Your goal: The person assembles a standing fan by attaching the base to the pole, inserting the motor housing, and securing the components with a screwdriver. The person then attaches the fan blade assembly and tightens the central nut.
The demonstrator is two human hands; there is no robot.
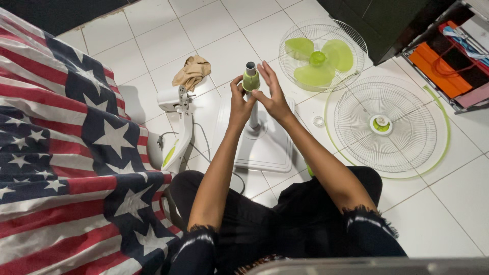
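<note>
**Both hands on the fan pole's green collar**

Now, containers first: at the far right a rack [461, 76] holds folded cloth in orange, black, red and pink, packed side by side. Just left of it, one wire fan guard [356, 43] lies face up like a dish, with the green fan blade [318, 61] resting inside it. Nearer on the right, a second guard [387, 125] with a green rim lies flat on the tiles, and a small clear ring [318, 121] sits just beside it.

The pole [253, 114] stands upright on its white square base [267, 147], in the middle of the floor in front of my knees. Near its top is a light green collar [250, 80], with a grey tip showing above it. My left hand [239, 102] pinches the collar from the left side. My right hand [272, 94] touches it with the thumb side while the fingers stay spread and straight, not clenched.

To the left, the white motor head [175, 117] lies on the tiles beside a tan rag [192, 71] and a striped, starred cloth [66, 153].
</note>
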